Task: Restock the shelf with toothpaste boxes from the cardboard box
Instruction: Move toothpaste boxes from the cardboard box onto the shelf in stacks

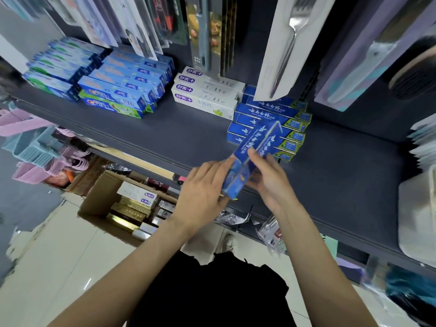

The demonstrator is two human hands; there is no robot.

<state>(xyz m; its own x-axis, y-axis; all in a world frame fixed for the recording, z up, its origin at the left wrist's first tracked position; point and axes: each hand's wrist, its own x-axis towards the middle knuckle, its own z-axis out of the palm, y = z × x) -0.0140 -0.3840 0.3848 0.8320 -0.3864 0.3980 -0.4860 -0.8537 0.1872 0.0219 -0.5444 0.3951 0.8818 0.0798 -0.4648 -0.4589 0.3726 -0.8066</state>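
Both my hands hold one dark blue toothpaste box tilted over the front of the dark shelf. My left hand cups its near end from the left; my right hand grips its right side. The box's far end points at a stack of matching blue boxes on the shelf. White toothpaste boxes and lighter blue ones lie further left. The open cardboard box stands on the floor below, with several toothpaste boxes inside.
Carded cutlery and kitchen tools hang low over the shelf, close above the blue stack. Pink and blue baskets hang at the left. Bagged goods hang under the shelf edge. Bare shelf surface lies right of the stack.
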